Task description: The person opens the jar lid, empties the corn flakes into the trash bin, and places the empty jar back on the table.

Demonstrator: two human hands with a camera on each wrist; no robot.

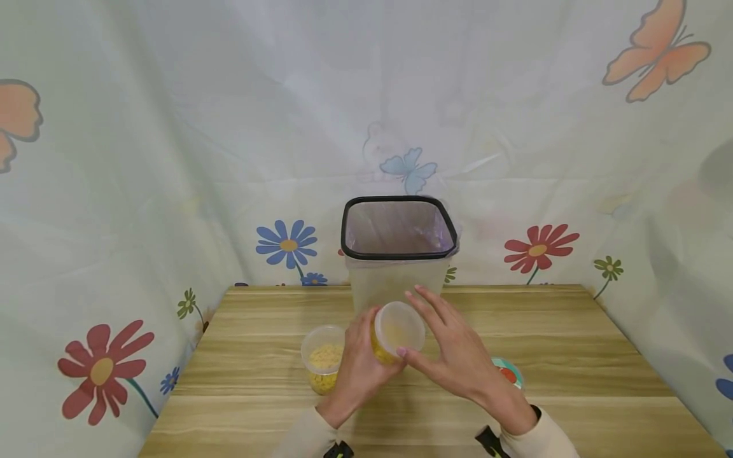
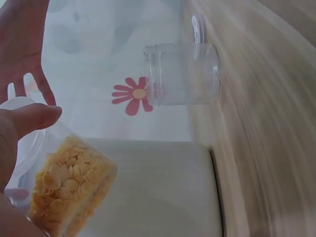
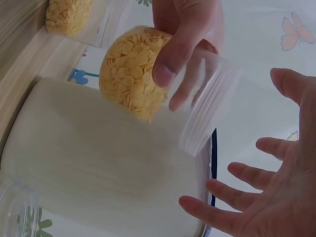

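My left hand (image 1: 366, 359) grips a clear plastic jar of cornflakes (image 3: 133, 69), fingers and thumb curled round its side. The jar tilts, its frosted, ridged top (image 3: 210, 106) facing my right hand (image 1: 455, 346). That hand is spread beside the top with fingers extended. In the right wrist view a gap shows between its fingers (image 3: 249, 175) and the jar; whether the thumb touches the rim is unclear in the head view. A second jar of cornflakes (image 1: 323, 359) stands on the table left of my left hand.
Behind the hands stands a pale bin (image 1: 395, 280) with a black rim and a plastic liner. A clear, empty-looking jar (image 2: 182, 74) stands to the right, mostly hidden by my right hand in the head view. Near it lies a round green-and-red item (image 1: 509, 372) on the wooden table (image 1: 572, 356).
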